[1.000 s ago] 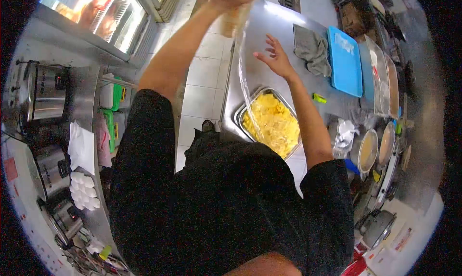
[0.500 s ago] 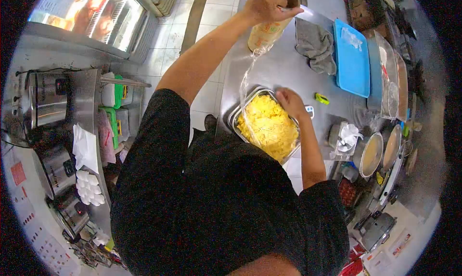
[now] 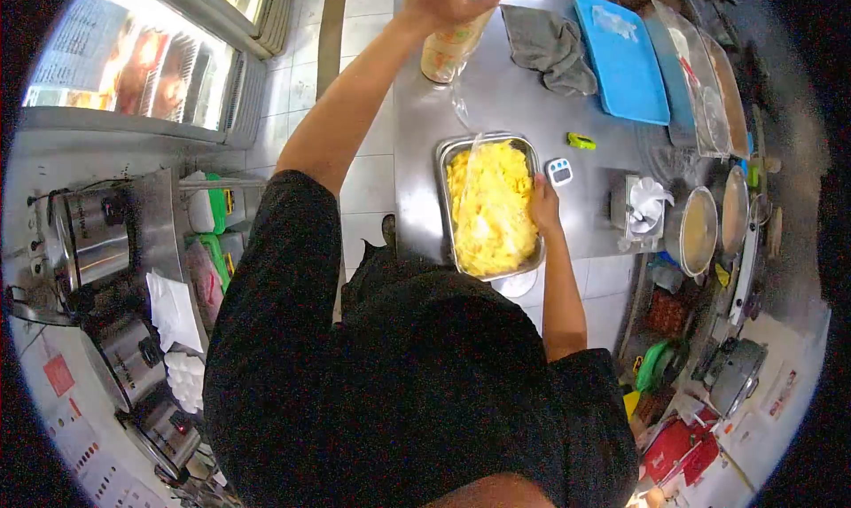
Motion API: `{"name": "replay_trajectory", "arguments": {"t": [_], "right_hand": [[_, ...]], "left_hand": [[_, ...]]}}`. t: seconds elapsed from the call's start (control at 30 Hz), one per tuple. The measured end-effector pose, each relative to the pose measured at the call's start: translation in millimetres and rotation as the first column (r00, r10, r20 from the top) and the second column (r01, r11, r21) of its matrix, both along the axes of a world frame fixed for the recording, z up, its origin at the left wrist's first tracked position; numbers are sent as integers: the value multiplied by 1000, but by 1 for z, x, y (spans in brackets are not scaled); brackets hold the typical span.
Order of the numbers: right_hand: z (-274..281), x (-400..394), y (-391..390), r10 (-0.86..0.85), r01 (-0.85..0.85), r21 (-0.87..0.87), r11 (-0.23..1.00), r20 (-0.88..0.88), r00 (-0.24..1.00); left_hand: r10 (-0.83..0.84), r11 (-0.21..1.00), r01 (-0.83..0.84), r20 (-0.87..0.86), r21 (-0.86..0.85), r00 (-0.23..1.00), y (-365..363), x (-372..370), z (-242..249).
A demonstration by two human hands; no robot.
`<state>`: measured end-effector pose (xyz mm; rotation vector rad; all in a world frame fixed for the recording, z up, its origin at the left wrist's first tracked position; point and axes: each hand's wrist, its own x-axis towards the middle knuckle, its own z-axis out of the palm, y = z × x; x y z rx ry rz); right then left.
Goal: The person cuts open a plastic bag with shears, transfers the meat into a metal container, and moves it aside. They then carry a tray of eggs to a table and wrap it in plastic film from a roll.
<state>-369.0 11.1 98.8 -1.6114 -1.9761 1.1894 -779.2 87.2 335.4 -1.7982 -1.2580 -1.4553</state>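
Note:
My left hand [image 3: 456,3] is closed around the upper end of a cling film roll [image 3: 450,51], held upright over the far left of the steel table. A strip of clear film [image 3: 460,109] runs from the roll down toward a metal tray [image 3: 446,211] and over part of the soft yellow food [image 3: 490,207] heaped in it. My right hand [image 3: 544,207] grips the tray's right rim; its fingertips are partly hidden. Just beyond that hand lies a small white timer [image 3: 559,171].
Behind the tray are a yellow-green tool [image 3: 581,141], a grey cloth [image 3: 551,51] and a blue tray [image 3: 620,60]. To the right stand a metal container with crumpled white plastic [image 3: 649,207] and a round pan [image 3: 698,231]. Appliances [image 3: 93,233] line the left side.
The metal tray now sits straighter, and my right hand has moved from its far corner down to its right rim. The film strip hangs lower. The camera view has shifted.

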Motion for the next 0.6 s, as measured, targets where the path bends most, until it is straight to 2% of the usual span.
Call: {"name": "replay_trajectory", "arguments": {"t": [0.03, 0.13, 0.17, 0.27, 0.3, 0.33, 0.4, 0.43, 0.47, 0.5, 0.53, 0.6], "right_hand": [[-6, 1, -10, -105, 106, 14, 994, -80, 991], [4, 6, -30, -256, 198, -218, 956, -282, 925], [9, 2, -38, -313, 261, -196, 945, -322, 894], [14, 3, -45, -286, 291, 45, 956, -89, 954], [8, -3, -47, -340, 357, 361, 862, -113, 934], [22, -9, -49, -293, 291, 487, 823, -74, 953], [68, -22, -50, -220, 143, 703, 697, 20, 975], [76, -28, -48, -160, 148, 661, 736, -42, 986], [81, -34, -46, -136, 65, 538, 841, 95, 986], [85, -39, -45, -92, -2, 387, 922, 224, 970], [86, -43, -42, -26, -52, 218, 974, 340, 940], [72, -49, -39, 12, -133, 271, 953, 406, 914]], "left_hand": [[-8, 999, 9, 18, -43, 1000, -4, -2, -3], [46, 996, -46, -6, -74, 999, -16, -4, -10], [61, 993, -62, -7, -102, 998, -19, -4, -12], [79, 997, -79, 61, -12, 995, -28, 8, -7], [171, 982, -172, 19, 85, 985, -34, 8, -4], [263, 949, -256, -15, 184, 965, -39, 8, -5], [347, 932, -348, 25, 106, 938, -58, 20, -26], [344, 938, -338, 89, -75, 935, -75, 35, -49], [239, 947, -161, 277, -278, 931, -93, 62, -60], [153, 878, 41, 362, -477, 920, -115, 87, -68], [287, 614, 70, 305, -786, 908, -131, 113, -77], [244, 354, 94, 189, -931, 951, -145, 143, -122]]}}
